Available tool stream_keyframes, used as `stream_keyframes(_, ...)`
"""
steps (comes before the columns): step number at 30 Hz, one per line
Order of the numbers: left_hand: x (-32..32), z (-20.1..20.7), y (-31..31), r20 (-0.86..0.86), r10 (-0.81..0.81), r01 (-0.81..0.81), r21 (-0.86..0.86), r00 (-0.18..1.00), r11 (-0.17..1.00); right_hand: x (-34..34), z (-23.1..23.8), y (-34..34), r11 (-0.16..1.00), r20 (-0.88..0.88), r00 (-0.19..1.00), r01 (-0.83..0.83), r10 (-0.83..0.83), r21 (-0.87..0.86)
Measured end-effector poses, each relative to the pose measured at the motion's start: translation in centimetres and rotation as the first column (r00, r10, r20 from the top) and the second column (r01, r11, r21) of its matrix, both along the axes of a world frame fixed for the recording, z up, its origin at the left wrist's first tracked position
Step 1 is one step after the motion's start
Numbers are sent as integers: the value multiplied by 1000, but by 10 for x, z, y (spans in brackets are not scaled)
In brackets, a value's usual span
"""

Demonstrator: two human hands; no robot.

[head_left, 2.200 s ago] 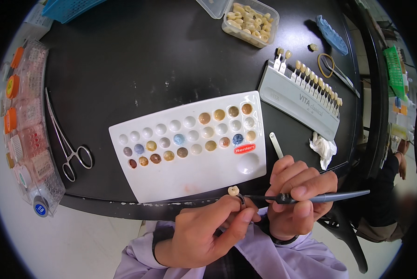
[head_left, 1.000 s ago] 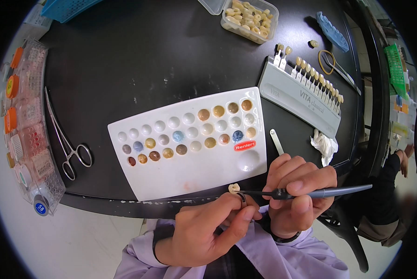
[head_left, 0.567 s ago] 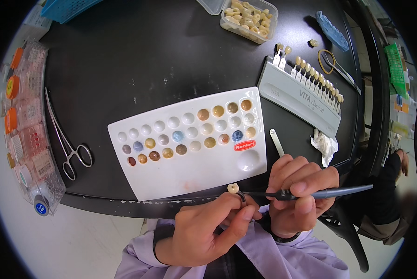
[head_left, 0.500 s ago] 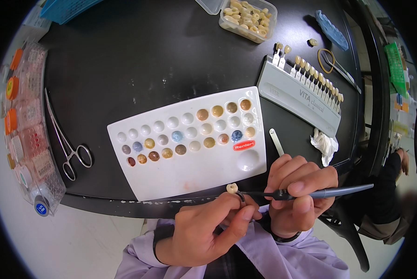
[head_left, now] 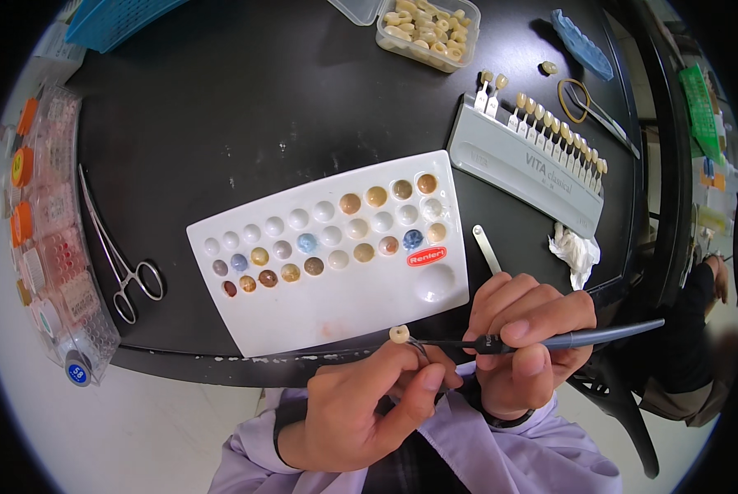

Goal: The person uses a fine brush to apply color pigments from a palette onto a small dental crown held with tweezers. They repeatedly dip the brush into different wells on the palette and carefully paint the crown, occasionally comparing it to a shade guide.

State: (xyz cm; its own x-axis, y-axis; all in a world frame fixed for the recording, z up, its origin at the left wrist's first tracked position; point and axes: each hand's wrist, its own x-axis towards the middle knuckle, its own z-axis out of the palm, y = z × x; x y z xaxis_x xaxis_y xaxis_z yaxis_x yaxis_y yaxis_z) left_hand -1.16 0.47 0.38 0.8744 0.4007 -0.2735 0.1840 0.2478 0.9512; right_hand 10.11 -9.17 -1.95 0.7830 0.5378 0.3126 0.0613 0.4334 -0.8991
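Observation:
My left hand (head_left: 369, 403) is closed around a slim metal forceps (head_left: 420, 349), most of it hidden by the fingers. At its tip is a small cream dental crown (head_left: 399, 333), a dark round opening showing in it. My right hand (head_left: 530, 346) pinches a fine brush (head_left: 604, 333) with a dark grey handle, held nearly level. The brush's thin end points left toward the crown; whether it touches is too small to tell. Just beyond both hands lies a white palette (head_left: 282, 329) with rows of wells, many filled with brown, yellow, grey or blue paste.
A grey shade guide (head_left: 517, 160) with tooth tabs stands right of the palette, near crumpled tissue (head_left: 573, 257) and a flat white strip (head_left: 486, 247). Scissor-handled clamps (head_left: 118, 255) and clear boxes (head_left: 64, 247) lie left. A tub (head_left: 425, 56) of crowns sits at the back.
The crown has turned, its round opening now facing up more, and shifted slightly left of the brush tip. Both hands keep their grips. The whole view has shifted a little.

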Motion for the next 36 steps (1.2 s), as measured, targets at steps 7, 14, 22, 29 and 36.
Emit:
stream_keyframes(7, 0, 1, 1, 4, -8, 8, -11, 1000, 1000, -3, 3, -1, 999, -43, 999, 22, -23, -29)
stream_keyframes(14, 1, 2, 1, -7, 4, -4, -9, 1000, 1000, -5, 2, 10, 985, 121, 989, 105, -88, -139)
stream_keyframes(22, 1, 4, 1, -38, 3, -3, -11, 999, 1000, -4, 4, 9, 984, 142, 987, 95, -74, -148)
stream_keyframes(29, 2, 4, 1, -18, 12, -12, -10, 1000, 1000, -1, 2, 1, 999, 43, 999, -11, 13, -38)
stream_keyframes(36, 1, 0, -1, 2, 23, -22, -11, 1000, 1000, -1, 0, 0, 999, 77, 996, 42, -42, 8)
